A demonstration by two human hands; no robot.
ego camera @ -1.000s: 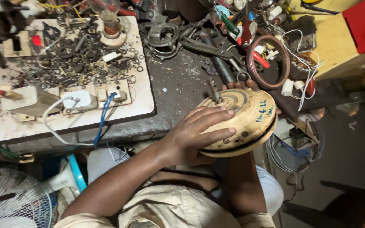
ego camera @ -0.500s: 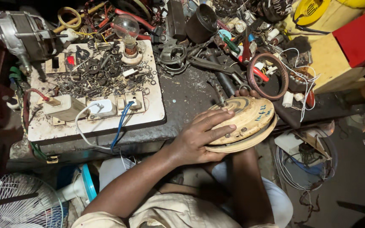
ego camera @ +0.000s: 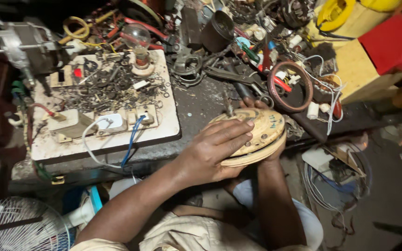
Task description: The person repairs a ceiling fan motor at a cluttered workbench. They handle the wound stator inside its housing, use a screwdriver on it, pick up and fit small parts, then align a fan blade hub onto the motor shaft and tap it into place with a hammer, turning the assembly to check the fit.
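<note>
A round cream-coloured fan motor housing (ego camera: 262, 135), dirty and with a short shaft sticking up at its far side, is held tilted at the front edge of a dark workbench (ego camera: 196, 100). My left hand (ego camera: 212, 151) lies flat over its near half, fingers spread across the top. My right hand (ego camera: 275, 148) grips it from underneath and behind; only fingertips at the far rim and the wrist show. Both forearms reach up from my lap.
A white test board (ego camera: 94, 144) with sockets, switches, a bulb (ego camera: 137, 39), loose screws and wires lies left. Pliers, a copper wire coil (ego camera: 290, 86) and tools crowd the back. A yellow box (ego camera: 354, 76) stands right, a fan grille (ego camera: 19, 225) bottom left.
The view has shifted and closed in on the bench. The motor housing stays in both hands, now lying a little flatter, with my left fingers spread further across its top.
</note>
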